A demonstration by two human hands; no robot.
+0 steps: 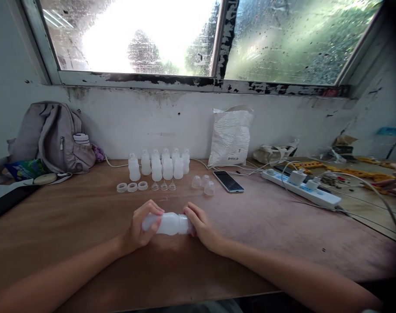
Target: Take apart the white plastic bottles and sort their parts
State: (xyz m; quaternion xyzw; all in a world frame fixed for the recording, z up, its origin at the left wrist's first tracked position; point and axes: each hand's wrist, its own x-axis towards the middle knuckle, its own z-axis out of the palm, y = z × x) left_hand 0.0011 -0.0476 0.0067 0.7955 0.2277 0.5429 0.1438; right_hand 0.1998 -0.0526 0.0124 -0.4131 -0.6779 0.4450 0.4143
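A translucent white plastic bottle [170, 224] lies sideways just above the wooden table [87, 234], held between both hands. My left hand [141, 229] wraps around its left end. My right hand [201, 225] grips its right end, fingers curled over the neck. Behind them stand several more small white bottles [161, 166] in a cluster. In front of that cluster lie three white rings [131, 187], three small clear nipples [164, 186] and three clear caps [204, 184].
A grey backpack [52, 137] leans on the wall at the left. A white sack [231, 137], a phone [227, 181] and a power strip [302, 188] with cables sit at the right. Another person's hand [395, 180] shows at the far right edge.
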